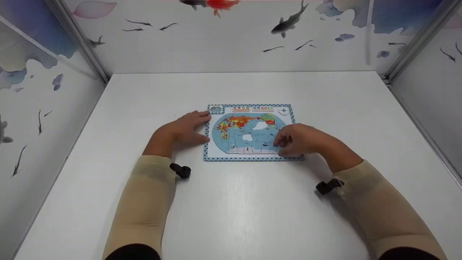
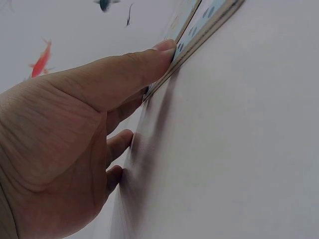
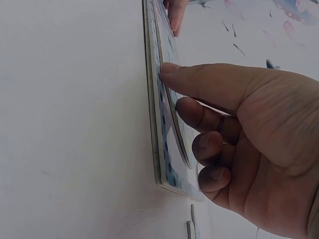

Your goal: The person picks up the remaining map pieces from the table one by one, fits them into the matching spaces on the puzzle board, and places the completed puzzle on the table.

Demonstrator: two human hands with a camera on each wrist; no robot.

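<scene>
A world map jigsaw puzzle (image 1: 238, 142) with a blue dotted border lies flat on the table. White gaps show in the map's middle and upper right. My left hand (image 1: 189, 128) rests at the board's left edge, fingers spread, and its thumb (image 2: 159, 57) touches the border in the left wrist view. Over the map's lower right corner, my right hand (image 1: 297, 139) pinches a puzzle piece (image 3: 177, 127) between thumb and forefinger. That piece sits slightly tilted above the board in the right wrist view, while the other fingers curl inward. From the head view, the hand mostly hides it.
Loose puzzle pieces (image 3: 192, 228) lie past the board's end in the right wrist view. The white table (image 1: 216, 206) is bounded by a back panel (image 1: 231, 47) painted with fish and by side panels.
</scene>
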